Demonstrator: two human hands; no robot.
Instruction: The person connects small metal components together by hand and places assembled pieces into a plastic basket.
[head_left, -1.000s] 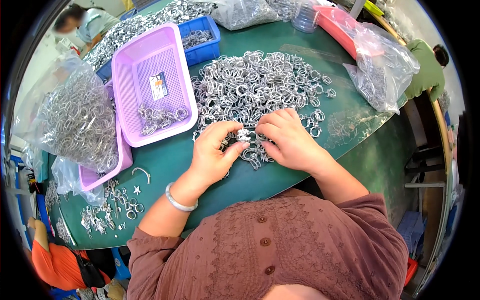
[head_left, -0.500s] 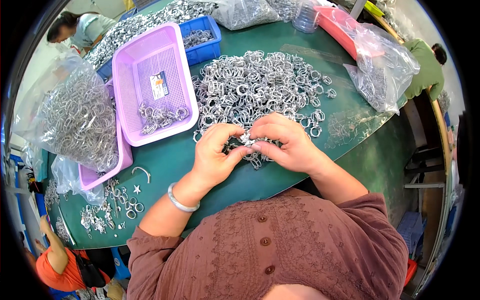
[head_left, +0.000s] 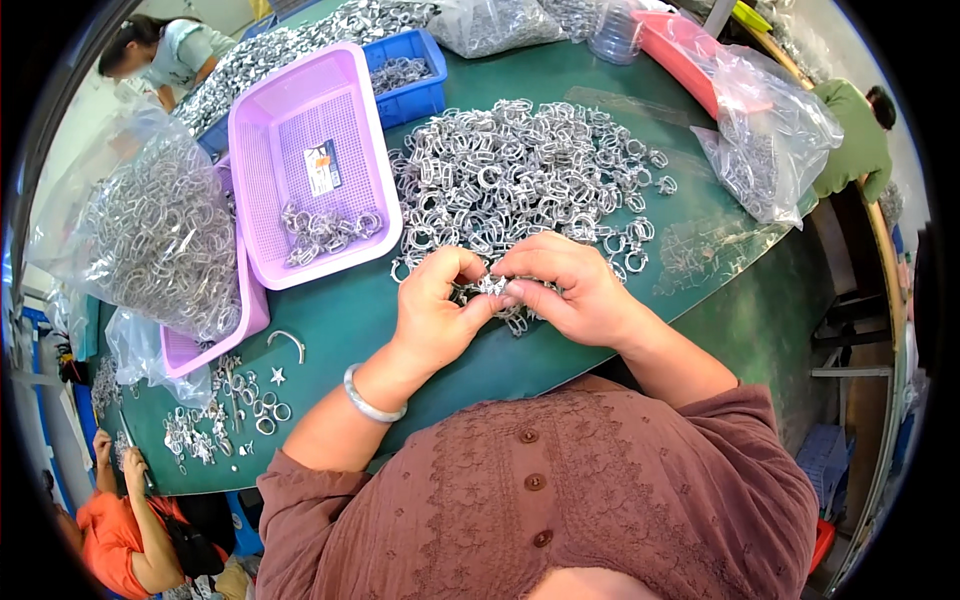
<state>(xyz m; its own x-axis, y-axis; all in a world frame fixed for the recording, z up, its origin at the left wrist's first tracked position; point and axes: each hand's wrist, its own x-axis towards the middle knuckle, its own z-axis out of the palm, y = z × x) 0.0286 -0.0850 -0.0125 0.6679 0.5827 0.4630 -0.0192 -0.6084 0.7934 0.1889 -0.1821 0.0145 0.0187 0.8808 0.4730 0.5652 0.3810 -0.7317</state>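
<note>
- A small silver piece point(head_left: 492, 285) is being held at the near edge of the pile, between the fingertips of both hands; its full shape is being hidden by the fingers.
- By the left hand point(head_left: 437, 305), the piece is being pinched between thumb and forefinger; a pale bracelet point(head_left: 375, 396) is being worn on the wrist.
- By the right hand point(head_left: 575, 292), the same piece is being gripped from the other side, thumb and forefinger being pressed close to it.
- Just beyond the hands, the green table point(head_left: 350, 335) is being covered by a broad pile point(head_left: 520, 180) of silver rings.
- To the left, a small cluster point(head_left: 330, 230) of silver pieces is being held in the near end of a lilac basket point(head_left: 283, 150), tilted beside a blue tray point(head_left: 416, 105).
- Farther left, more rings are being contained in a clear bag point(head_left: 160, 235).
- Near the left forearm, loose rings point(head_left: 265, 410) and a star point(head_left: 278, 376) are being left bare on the table.
- At far right, a red tray point(head_left: 680, 55) is being partly covered by another bag point(head_left: 770, 150).
- At lower left, an orange top point(head_left: 110, 540) is being worn by a co-worker, both hands being raised near the table's edge.
</note>
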